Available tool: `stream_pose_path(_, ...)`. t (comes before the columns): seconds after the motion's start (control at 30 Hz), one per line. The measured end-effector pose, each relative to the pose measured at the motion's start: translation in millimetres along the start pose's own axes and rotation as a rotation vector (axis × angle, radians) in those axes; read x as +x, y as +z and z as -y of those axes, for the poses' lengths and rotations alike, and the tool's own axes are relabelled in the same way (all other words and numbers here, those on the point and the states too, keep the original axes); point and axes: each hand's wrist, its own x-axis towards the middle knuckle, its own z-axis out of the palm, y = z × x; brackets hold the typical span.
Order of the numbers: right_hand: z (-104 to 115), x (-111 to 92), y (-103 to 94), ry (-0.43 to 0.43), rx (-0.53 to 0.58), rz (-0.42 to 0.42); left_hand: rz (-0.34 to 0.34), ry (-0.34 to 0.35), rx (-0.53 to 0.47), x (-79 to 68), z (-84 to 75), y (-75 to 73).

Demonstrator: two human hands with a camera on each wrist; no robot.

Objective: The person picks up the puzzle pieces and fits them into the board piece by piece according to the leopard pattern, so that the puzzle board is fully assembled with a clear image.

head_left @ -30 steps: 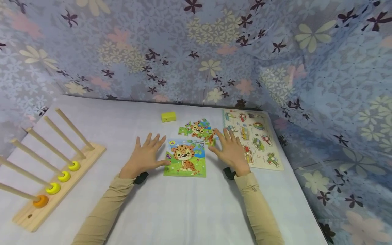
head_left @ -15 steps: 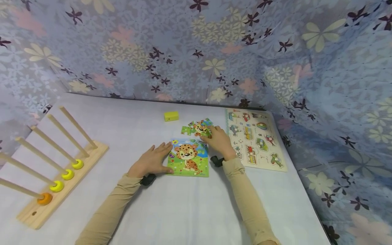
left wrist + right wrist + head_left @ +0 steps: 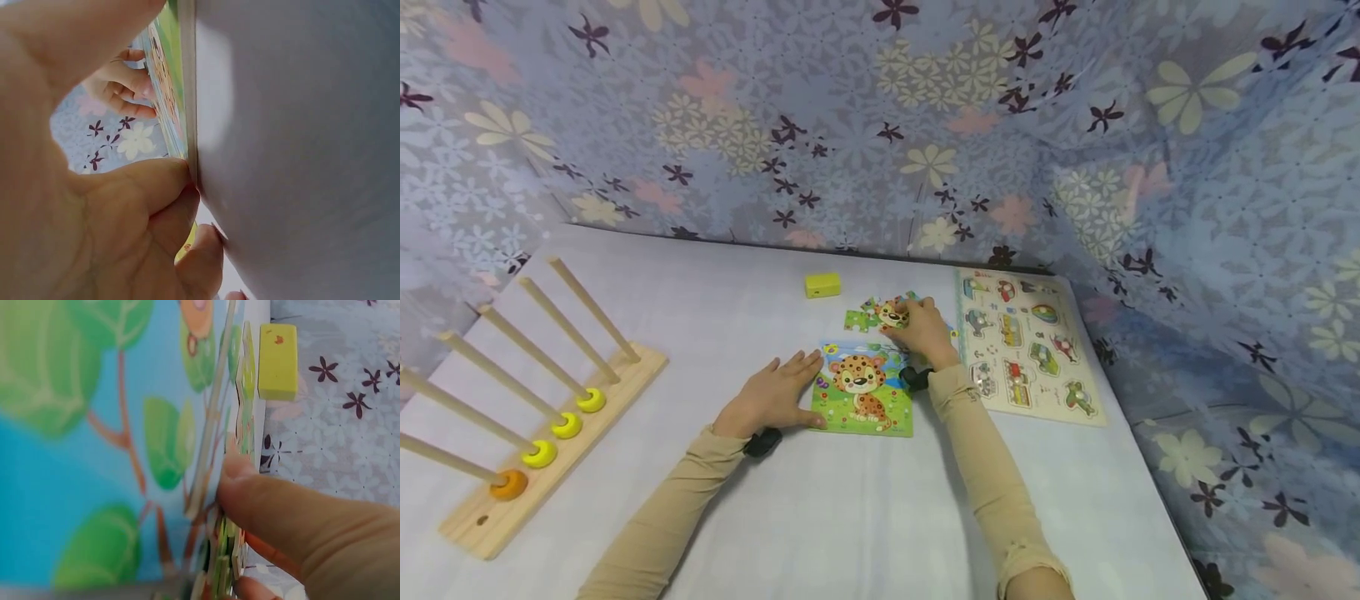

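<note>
A square puzzle board (image 3: 861,387) with a spotted leopard cub picture lies flat at the middle of the table. My left hand (image 3: 771,396) rests along its left side, fingers extended, thumb by the lower corner. In the left wrist view, fingertips (image 3: 172,172) touch the board's edge. Just beyond the board is a small heap of loose jigsaw pieces (image 3: 859,320), partly hidden by my right hand (image 3: 921,329). That hand's fingers curl around pieces at the heap's right side. In the right wrist view, its thumb (image 3: 250,494) presses close against the stacked jigsaw pieces (image 3: 222,550).
A yellow block (image 3: 823,285) lies behind the heap. To the right is a flat picture board (image 3: 1030,346) with vehicle shapes. A wooden peg rack (image 3: 568,450) with yellow and orange beads stands at left. A floral cloth (image 3: 850,125) hangs behind the table.
My right hand has come in from the right onto the loose pieces, its spread fingers curling. My left hand has settled against the board's left edge. The view has shifted slightly.
</note>
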Motion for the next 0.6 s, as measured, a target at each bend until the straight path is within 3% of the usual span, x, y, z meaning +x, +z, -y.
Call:
stream_pose_path(0.17,-10.5,-4.2,-3.4,-0.031,0.028,0.011,0.004,0.012,0.0,-0.4,-2.8,-0.7)
stream_pose_path(0.4,-28.5,-13.7,-3.2,-0.083,0.133,-0.004,0.023,0.112,-0.097,4.4,-4.8,0.6)
stream_pose_path(0.6,-33.4,-16.9,-7.5,-0.083,0.229,-0.044,0.045,0.126,-0.111,6.8,-5.3,-0.5)
